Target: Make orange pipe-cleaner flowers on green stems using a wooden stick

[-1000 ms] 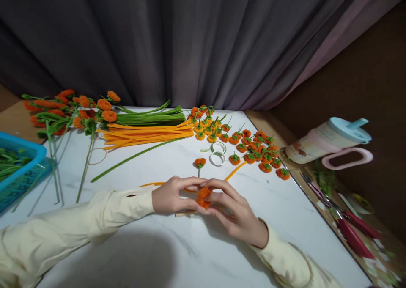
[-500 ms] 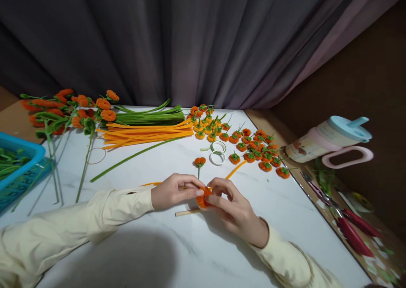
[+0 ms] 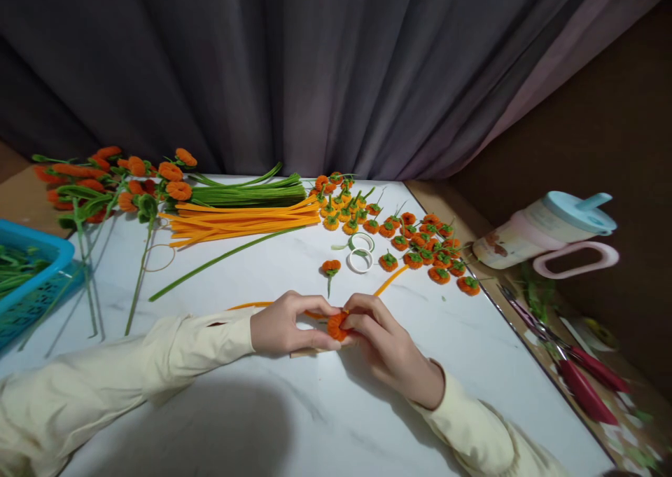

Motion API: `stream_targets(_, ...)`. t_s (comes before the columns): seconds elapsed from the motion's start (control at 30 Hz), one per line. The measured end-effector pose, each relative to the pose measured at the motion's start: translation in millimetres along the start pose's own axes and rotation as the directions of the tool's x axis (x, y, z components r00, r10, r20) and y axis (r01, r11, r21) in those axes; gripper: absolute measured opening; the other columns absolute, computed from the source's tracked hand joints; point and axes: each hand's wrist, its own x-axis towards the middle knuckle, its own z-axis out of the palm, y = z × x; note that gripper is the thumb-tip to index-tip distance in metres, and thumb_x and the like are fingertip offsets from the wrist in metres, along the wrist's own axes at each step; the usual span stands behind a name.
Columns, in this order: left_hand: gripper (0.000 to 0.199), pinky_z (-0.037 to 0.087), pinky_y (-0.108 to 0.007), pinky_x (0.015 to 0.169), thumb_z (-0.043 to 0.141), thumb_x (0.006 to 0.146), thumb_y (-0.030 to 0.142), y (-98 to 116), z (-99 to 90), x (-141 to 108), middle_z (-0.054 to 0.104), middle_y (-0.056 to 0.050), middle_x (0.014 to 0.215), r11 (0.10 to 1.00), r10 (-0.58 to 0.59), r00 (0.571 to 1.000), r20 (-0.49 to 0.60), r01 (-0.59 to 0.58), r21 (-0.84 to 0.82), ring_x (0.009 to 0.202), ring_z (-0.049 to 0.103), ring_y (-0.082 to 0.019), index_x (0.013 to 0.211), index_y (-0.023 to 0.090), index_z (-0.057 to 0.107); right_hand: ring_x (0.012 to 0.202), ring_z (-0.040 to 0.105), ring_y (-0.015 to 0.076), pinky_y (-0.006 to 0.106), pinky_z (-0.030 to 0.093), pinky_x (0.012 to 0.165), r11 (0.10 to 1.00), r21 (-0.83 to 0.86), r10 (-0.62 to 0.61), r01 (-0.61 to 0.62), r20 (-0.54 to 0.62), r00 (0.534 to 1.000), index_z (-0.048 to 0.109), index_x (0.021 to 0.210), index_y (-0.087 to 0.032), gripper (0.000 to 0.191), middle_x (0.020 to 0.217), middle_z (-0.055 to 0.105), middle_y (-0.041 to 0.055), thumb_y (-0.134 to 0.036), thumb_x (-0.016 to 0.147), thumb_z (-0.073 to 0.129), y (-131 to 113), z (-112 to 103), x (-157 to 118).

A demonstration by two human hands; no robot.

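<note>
Between my two hands is a small orange pipe-cleaner pumpkin, round and ribbed. My left hand pinches its left side between thumb and fingers. On its right side the thumb and fingers of my right hand grip it. A wooden stick lies on the table under my fingers, partly hidden. An orange pipe cleaner runs out past my right fingers. Just beyond my hands rests a single pumpkin with a green stem.
Bundles of yellow-orange pipe cleaners and green pipe cleaners lie behind. Many small pumpkins sit at back right, near tape rolls. A blue basket stands left, a cup and red-handled pliers right.
The orange pumpkin has turned in my fingers and now shows a rounder face. My left fingers have spread around it, with the thumb lower.
</note>
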Motion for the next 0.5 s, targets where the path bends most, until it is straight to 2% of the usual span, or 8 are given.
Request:
stream_targets(0.07, 0.031, 0.050, -0.021, 0.074, 0.075, 0.068, 0.029, 0.8, 2.2, -1.3, 0.073, -0.005, 0.086, 0.999, 0.031, 0.999, -0.026, -0.030, 0.045, 0.075, 0.066, -0.015, 0.092, 0.011, 0.067, 0.090, 0.053, 0.0176, 0.030, 0.051, 0.075, 1.000, 0.007, 0.002, -0.002, -0.001, 1.000, 0.046, 0.103, -0.019, 0.023, 0.102, 0.047, 0.0112, -0.003, 0.088, 0.039, -0.7, -0.3, 0.3)
stream_targets(0.17, 0.023, 0.049, -0.019, 0.070, 0.071, 0.073, 0.027, -0.5, 5.2, -2.8, 0.072, -0.004, 0.082, 0.993, 0.091, 0.995, -0.040, -0.088, 0.079, 0.071, 0.065, -0.013, 0.089, 0.012, 0.067, 0.090, 0.052, 0.0182, 0.030, 0.050, 0.075, 1.000, 0.016, -0.010, 0.010, 0.021, 1.000, 0.046, 0.103, -0.018, 0.026, 0.101, 0.047, 0.0112, -0.001, 0.085, 0.039, -0.7, 0.2, -0.4)
stream_targets(0.33, 0.018, 0.051, -0.023, 0.074, 0.069, 0.075, 0.026, -4.6, 7.3, -3.7, 0.072, -0.008, 0.087, 0.976, 0.195, 0.978, -0.074, -0.185, 0.116, 0.076, 0.066, -0.015, 0.087, 0.012, 0.067, 0.090, 0.053, 0.0188, 0.030, 0.051, 0.075, 0.999, 0.037, -0.006, 0.004, 0.068, 0.998, 0.046, 0.102, -0.017, 0.028, 0.102, 0.047, 0.0119, 0.001, 0.082, 0.038, 0.4, -0.3, -1.1)
stream_targets(0.5, 0.023, 0.052, -0.023, 0.075, 0.069, 0.075, 0.028, -3.1, 7.6, -3.1, 0.072, -0.006, 0.087, 0.983, 0.157, 0.983, -0.099, -0.146, 0.108, 0.076, 0.067, -0.015, 0.091, 0.012, 0.066, 0.093, 0.054, 0.0193, 0.031, 0.051, 0.076, 0.999, 0.023, -0.028, 0.027, 0.044, 0.999, 0.046, 0.104, -0.017, 0.025, 0.105, 0.048, 0.0134, -0.002, 0.085, 0.040, -0.4, -3.9, 1.3)
